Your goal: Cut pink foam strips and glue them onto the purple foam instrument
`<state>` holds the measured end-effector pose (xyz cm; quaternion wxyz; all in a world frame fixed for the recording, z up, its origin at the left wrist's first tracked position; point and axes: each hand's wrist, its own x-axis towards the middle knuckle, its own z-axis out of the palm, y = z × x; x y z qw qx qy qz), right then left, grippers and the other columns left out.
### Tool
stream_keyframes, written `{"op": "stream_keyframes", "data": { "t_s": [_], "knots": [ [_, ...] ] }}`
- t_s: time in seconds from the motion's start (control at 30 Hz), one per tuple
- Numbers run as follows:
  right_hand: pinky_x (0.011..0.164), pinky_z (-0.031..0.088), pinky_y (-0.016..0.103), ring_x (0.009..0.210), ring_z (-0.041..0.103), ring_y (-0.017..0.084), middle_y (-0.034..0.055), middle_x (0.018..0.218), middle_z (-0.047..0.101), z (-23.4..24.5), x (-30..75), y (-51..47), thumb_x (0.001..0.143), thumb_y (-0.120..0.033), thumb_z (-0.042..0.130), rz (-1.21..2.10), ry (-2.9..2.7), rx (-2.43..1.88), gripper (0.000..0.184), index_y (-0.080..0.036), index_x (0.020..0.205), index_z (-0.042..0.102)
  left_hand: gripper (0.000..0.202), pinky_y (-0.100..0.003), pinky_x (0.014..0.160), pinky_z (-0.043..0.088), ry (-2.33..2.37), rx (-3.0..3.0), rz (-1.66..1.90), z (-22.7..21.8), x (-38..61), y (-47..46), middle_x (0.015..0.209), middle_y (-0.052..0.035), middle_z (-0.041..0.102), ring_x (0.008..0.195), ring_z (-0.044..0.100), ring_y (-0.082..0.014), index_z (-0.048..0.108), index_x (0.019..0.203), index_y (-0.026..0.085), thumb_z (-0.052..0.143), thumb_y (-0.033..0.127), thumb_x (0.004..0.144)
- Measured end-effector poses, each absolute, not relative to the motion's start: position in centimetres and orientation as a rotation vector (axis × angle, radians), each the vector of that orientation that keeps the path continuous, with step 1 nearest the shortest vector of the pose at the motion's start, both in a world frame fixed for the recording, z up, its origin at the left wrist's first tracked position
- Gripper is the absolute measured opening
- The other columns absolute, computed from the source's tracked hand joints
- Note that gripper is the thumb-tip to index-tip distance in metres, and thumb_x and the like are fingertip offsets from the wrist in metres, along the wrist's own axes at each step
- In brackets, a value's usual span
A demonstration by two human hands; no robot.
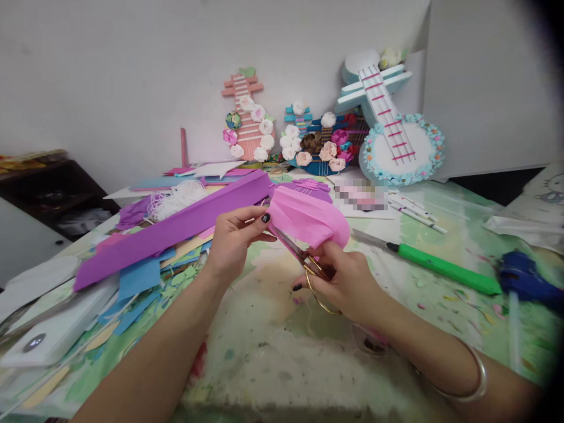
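My left hand (235, 238) pinches the edge of a folded pink crepe paper piece (308, 217), held up over the table. My right hand (346, 276) grips small gold-handled scissors (304, 258), fingers through the loops. The blades point up and left, under the pink paper near my left thumb. A long purple crepe paper strip (176, 229) lies on the table just behind my left hand.
Blue and green paper scraps (145, 282) pile at the left. A green-handled craft knife (440, 267) lies to the right, with a blue glue gun (524, 279) beyond it. Flower-decorated paper guitars (392, 129) lean against the back wall. A white device (57, 332) sits at the left edge.
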<state>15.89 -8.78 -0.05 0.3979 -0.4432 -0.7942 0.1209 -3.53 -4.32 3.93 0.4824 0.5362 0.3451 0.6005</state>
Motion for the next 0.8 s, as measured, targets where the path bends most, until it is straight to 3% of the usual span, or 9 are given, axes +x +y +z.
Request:
{"op": "stream_keyframes", "data": {
  "t_s": [0.3,0.63,0.8],
  "knots": [
    [0.046,0.036,0.021,0.047,0.054,0.012,-0.0011,0.056,0.062,0.0,15.5,-8.6,0.080,-0.039,0.061,0.384,-1.960,-1.118,0.024,-0.020,0.089,0.052,0.017,-0.026,0.057,0.057,0.818,1.330,1.407,3.9,-3.5,-4.5,0.068,-0.0023,0.068,0.061,0.061,-0.0122,0.075,0.084,0.017,0.072,0.028,0.071],
    [0.044,0.030,0.020,0.041,0.042,0.007,-0.0068,0.050,0.052,0.4,15.6,-8.4,0.076,-0.041,0.067,0.312,-1.999,-1.075,0.029,-0.018,0.087,0.051,0.019,-0.026,0.057,0.056,0.797,1.372,1.367,3.9,-3.5,-4.6,0.074,-0.0043,0.069,0.062,0.062,-0.0134,0.074,0.077,0.016,0.068,0.035,0.075],
    [0.044,0.028,0.020,0.040,0.039,0.007,-0.0088,0.047,0.049,1.0,15.6,-8.4,0.075,-0.041,0.068,0.379,-1.967,-1.089,0.029,-0.020,0.083,0.049,0.033,-0.026,0.057,0.057,0.808,1.397,1.411,3.9,-3.3,-4.3,0.084,-0.0032,0.069,0.068,0.064,-0.0141,0.069,0.096,0.018,0.076,0.033,0.067]
  ]
}}
